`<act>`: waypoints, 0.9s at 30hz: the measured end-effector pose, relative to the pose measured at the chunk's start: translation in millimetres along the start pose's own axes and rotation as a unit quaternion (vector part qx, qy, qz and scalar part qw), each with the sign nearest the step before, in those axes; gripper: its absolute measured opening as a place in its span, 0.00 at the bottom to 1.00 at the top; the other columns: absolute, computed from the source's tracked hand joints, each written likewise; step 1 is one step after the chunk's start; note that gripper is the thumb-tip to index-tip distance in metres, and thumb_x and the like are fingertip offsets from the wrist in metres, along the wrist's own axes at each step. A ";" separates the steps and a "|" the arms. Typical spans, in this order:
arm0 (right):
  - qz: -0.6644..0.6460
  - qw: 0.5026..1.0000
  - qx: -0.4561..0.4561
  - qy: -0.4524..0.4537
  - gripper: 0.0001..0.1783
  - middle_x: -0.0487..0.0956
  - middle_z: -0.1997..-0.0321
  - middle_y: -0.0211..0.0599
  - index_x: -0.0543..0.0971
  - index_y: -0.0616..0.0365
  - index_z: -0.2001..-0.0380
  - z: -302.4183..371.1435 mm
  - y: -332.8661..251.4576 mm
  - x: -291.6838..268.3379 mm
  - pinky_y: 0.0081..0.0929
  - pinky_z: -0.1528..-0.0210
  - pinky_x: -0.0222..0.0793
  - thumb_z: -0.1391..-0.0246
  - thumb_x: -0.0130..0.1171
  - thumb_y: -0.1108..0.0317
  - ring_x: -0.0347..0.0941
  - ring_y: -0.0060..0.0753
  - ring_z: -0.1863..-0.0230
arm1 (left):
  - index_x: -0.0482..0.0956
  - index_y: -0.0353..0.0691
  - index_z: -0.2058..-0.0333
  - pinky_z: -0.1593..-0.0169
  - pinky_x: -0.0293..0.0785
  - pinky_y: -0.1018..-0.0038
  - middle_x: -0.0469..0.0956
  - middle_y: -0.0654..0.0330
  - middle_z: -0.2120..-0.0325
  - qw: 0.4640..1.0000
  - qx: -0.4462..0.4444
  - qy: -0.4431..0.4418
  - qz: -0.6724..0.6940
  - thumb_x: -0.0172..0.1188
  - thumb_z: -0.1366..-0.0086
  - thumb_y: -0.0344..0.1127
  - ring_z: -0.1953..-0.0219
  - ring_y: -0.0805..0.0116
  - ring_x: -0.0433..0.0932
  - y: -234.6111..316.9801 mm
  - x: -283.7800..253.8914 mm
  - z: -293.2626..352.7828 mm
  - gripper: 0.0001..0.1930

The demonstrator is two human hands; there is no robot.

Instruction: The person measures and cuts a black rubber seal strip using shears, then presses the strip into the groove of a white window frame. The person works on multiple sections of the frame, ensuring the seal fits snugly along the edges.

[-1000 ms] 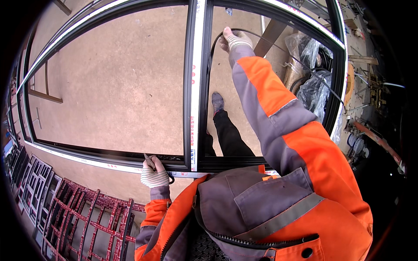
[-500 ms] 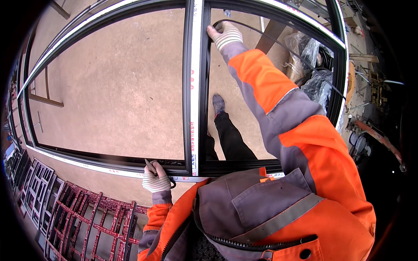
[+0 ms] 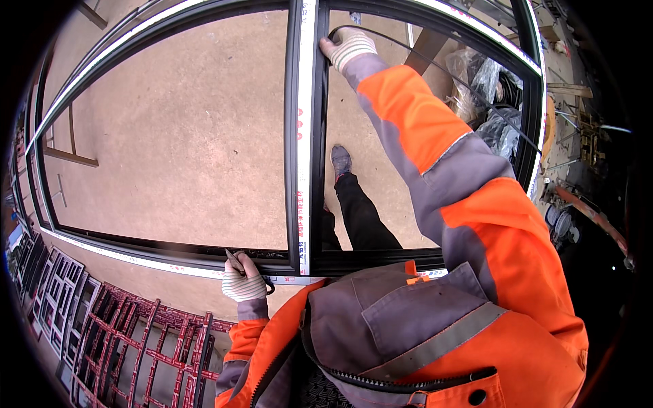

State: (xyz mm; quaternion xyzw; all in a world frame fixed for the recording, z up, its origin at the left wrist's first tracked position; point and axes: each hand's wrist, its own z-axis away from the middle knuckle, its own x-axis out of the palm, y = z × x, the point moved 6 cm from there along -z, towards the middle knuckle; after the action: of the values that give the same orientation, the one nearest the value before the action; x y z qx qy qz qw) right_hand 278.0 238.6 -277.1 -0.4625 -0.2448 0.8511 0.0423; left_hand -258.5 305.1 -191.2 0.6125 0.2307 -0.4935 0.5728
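A large black window frame point(image 3: 292, 136) with white film on its faces lies flat before me. My right hand point(image 3: 350, 46), in a striped fingerless-tip glove, reaches far up along the middle bar. Its fingers are closed on a black rubber sealing strip point(image 3: 435, 61), with the thumb against the bar's right inner edge. From there the strip arcs loosely across the right opening to the frame's right side. By the near rail, my left hand point(image 3: 243, 282) is closed around scissors point(image 3: 235, 262); the pointed tip shows above the fist and a dark handle loop beside it.
Red patterned metal grilles point(image 3: 136, 340) and pale lattice panels point(image 3: 58, 285) stand at the lower left. Clear plastic wrap point(image 3: 500, 129) and coiled black strip point(image 3: 509, 92) lie beneath the right opening. My shoe point(image 3: 341, 160) stands on the floor inside that opening.
My right hand has moved slightly farther up along the middle bar, taking the strip with it. The left hand with the scissors has barely moved.
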 end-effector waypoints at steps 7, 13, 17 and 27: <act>0.075 0.997 -0.012 0.032 0.27 0.83 0.55 0.51 0.83 0.59 0.55 -15.5 -0.2 3.2 0.41 0.46 0.74 0.41 0.56 0.46 0.80 0.51 0.50 | 0.80 0.37 0.69 0.76 0.69 0.73 0.76 0.62 0.85 1.000 -0.004 0.005 0.005 0.57 0.32 0.37 0.84 0.74 0.70 -8.0 2.2 0.8 0.10; 0.072 0.997 0.033 0.015 0.27 0.81 0.50 0.54 0.81 0.59 0.50 -15.6 -4.9 7.5 0.43 0.42 0.71 0.40 0.56 0.47 0.77 0.54 0.46 | 0.80 0.37 0.68 0.77 0.69 0.73 0.76 0.61 0.85 1.000 -0.009 -0.001 -0.014 0.58 0.32 0.37 0.85 0.72 0.70 -3.1 0.5 0.1 0.10; 0.076 0.996 0.016 0.033 0.27 0.83 0.54 0.53 0.81 0.60 0.51 -15.4 -3.8 7.5 0.42 0.46 0.74 0.40 0.56 0.48 0.80 0.52 0.51 | 0.80 0.37 0.69 0.78 0.68 0.74 0.74 0.62 0.86 1.000 -0.007 -0.001 -0.003 0.57 0.32 0.37 0.85 0.73 0.69 -2.7 0.6 -0.6 0.10; -0.015 0.996 0.024 -0.079 0.29 0.82 0.48 0.49 0.80 0.52 0.45 -5.3 14.8 35.9 0.42 0.40 0.71 0.40 0.54 0.44 0.77 0.52 0.44 | 0.78 0.37 0.71 0.78 0.66 0.74 0.72 0.64 0.87 0.999 0.013 0.010 0.029 0.57 0.32 0.35 0.86 0.75 0.66 -11.0 4.2 0.2 0.10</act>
State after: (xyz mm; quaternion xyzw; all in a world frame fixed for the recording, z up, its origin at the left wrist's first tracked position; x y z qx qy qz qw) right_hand 264.1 238.4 -313.7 -0.3893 -0.2332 0.8899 0.0466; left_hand -266.2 306.4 -200.0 0.6315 0.2117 -0.4735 0.5764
